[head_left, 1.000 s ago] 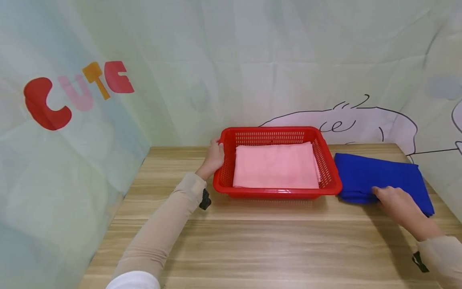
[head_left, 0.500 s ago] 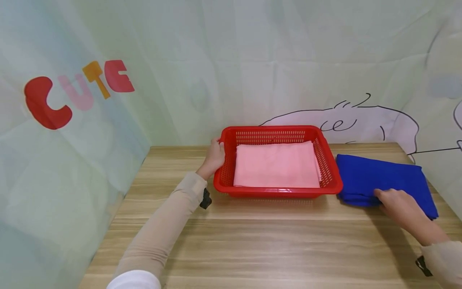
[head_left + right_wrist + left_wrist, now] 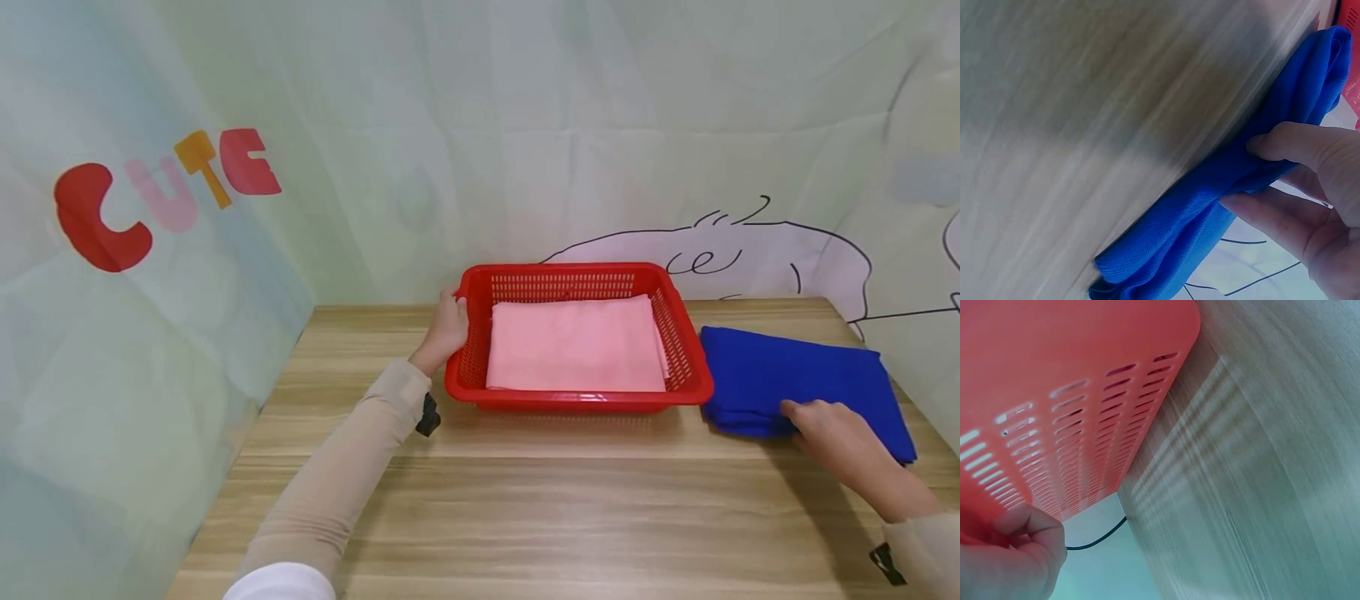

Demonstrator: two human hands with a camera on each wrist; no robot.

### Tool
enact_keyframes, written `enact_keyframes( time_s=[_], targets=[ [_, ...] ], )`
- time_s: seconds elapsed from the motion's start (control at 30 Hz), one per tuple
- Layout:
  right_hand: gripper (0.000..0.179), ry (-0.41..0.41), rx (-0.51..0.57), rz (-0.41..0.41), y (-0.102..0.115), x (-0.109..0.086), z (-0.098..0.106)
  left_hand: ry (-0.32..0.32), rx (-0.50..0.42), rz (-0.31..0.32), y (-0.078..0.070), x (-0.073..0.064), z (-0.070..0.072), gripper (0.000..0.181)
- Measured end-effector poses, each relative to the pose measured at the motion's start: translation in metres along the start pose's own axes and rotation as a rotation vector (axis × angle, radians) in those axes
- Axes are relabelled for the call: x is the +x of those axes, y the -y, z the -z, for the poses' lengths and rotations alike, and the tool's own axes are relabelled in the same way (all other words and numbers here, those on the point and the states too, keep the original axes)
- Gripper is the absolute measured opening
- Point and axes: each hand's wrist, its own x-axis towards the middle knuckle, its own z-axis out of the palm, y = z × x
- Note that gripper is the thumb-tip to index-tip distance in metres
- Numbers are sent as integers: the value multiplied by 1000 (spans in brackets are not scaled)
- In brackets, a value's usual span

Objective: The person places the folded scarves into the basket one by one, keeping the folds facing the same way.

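Note:
A red plastic basket (image 3: 592, 398) with slotted walls stands on the wooden table, and a folded pink cloth (image 3: 573, 346) lies inside it. My left hand (image 3: 445, 329) grips the basket's left rim; in the left wrist view the curled fingers (image 3: 1032, 528) show against the slotted wall. On the right lies a folded blue cloth (image 3: 806, 367), its left end close beside the basket. My right hand (image 3: 843, 446) pinches the blue cloth along its near edge. Seen from the right wrist, the thumb (image 3: 1285, 140) presses on the layered fold of cloth, with other fingers partly hidden behind it.
Pale printed fabric (image 3: 412, 150) with red, pink and orange letters hangs behind and to the left of the table (image 3: 540, 517). The basket's back rim is close to this backdrop. A dark cable (image 3: 1100, 540) shows beyond the basket in the left wrist view.
My right hand and the blue cloth have shifted slightly toward me and to the right. The left hand keeps its grip on the basket, which has stayed in place.

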Motion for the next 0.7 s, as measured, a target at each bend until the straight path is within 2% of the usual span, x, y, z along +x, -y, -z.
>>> enact_keyframes(
  time_s=[0.3, 0.7],
  targets=[
    [30, 12, 0, -10, 2, -3, 2, 13, -22, -11, -1, -2, 2, 48],
    [29, -23, 19, -17, 5, -13, 0, 15, -10, -8, 0, -2, 1, 48]
  ],
)
